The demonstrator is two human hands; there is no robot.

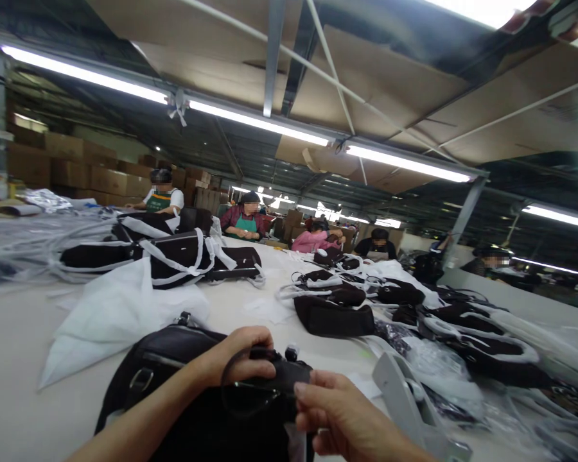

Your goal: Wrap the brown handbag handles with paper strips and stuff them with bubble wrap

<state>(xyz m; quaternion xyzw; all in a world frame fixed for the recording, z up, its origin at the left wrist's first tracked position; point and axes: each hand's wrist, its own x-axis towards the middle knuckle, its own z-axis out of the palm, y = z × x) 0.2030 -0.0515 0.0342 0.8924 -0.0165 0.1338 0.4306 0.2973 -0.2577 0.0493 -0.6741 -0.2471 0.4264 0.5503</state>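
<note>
A black bag [187, 398] with a metal buckle [141, 380] lies on the white table in front of me, at the bottom of the head view. My left hand [251, 359] reaches across it and is closed on the left part of a short black strap [289, 375]. At the strap's other end, my right hand [330, 410] pinches its edge between thumb and fingers. Below my left thumb a thin dark loop [225, 385] hangs against the bag, blurred. A small dark fitting [291, 352] stands just behind the strap.
Several black bags with white wrapping lie at the left [178, 256] and right [334, 314]. A white sheet [106, 321] rests behind my bag. A grey plastic dispenser-like object [404, 398] stands beside my right hand. Co-workers [245, 218] sit across the table.
</note>
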